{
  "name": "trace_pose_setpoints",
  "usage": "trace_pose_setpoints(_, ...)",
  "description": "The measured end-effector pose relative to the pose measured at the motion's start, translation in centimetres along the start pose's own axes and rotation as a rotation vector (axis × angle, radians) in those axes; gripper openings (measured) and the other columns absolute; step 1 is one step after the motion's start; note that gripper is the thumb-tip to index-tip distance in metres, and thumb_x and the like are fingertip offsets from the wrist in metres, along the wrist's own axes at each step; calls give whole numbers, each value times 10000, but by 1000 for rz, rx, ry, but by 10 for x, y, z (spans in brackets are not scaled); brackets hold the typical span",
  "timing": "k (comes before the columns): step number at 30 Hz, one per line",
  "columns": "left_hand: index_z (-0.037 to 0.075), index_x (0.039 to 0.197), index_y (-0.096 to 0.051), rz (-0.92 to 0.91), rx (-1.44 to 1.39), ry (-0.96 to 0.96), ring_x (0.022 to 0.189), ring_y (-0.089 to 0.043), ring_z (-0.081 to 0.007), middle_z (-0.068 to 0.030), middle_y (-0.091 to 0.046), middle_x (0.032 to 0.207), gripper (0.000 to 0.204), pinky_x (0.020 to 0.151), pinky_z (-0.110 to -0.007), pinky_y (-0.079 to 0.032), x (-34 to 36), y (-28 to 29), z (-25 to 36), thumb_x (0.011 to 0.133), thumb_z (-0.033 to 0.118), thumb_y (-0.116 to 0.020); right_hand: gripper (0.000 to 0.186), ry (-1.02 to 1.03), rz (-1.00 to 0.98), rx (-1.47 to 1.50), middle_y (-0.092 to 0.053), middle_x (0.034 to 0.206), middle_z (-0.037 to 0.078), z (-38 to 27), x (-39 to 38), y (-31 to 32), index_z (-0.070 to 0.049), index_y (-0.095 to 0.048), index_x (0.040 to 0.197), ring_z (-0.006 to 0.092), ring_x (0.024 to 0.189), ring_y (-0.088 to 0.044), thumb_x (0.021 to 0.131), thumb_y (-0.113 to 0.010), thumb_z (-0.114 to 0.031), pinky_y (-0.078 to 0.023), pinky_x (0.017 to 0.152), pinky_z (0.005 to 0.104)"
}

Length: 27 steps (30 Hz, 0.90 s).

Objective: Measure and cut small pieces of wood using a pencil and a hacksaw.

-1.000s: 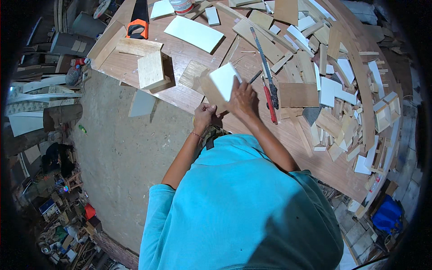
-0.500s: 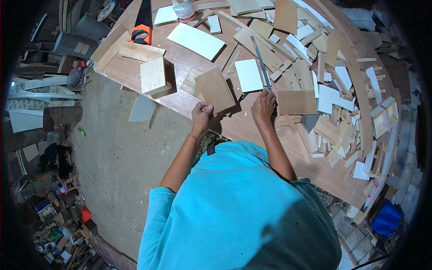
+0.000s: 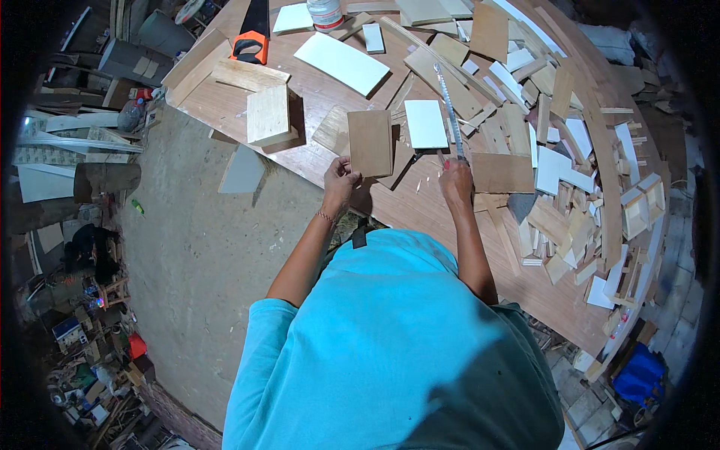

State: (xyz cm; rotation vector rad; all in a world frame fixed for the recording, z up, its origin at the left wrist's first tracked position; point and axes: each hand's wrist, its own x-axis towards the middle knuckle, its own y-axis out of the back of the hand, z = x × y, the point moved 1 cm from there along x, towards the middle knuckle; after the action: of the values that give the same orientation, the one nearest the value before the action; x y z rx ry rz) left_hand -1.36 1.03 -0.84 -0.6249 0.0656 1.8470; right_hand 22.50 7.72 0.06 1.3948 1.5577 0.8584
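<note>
Cluttered workbench (image 3: 551,296), left hand (image 3: 340,182) pinching brown board (image 3: 370,142), right hand (image 3: 457,182) gripping long blade (image 3: 450,109)

A loose turquoise shirt (image 3: 397,322) is filling out the torso, its left sleeve (image 3: 266,330) ending around the elbow! On the shirt's right side, the right sleeve (image 3: 517,321) is sinking into deep teal shadow. At the shirt's top edge a short black tab (image 3: 360,238) is showing, and beyond its upper left a thin reddish bracelet (image 3: 326,217) is circling the wrist of the left hand (image 3: 340,182).
</note>
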Motion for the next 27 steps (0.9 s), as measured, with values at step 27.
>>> trace_pose_setpoints(27, -13, 933, -457, 61, -42, 92, 631, -520, -122, -51, -533, 739, 268, 580, -226, -460, -4, 4, -1, 682, -83, -515, 189, 74, -360, 681, -451, 527, -18, -60, -3, -27, -21, -567, 838, 57, 431, -392, 752, -589, -188, -304, 390, 225)
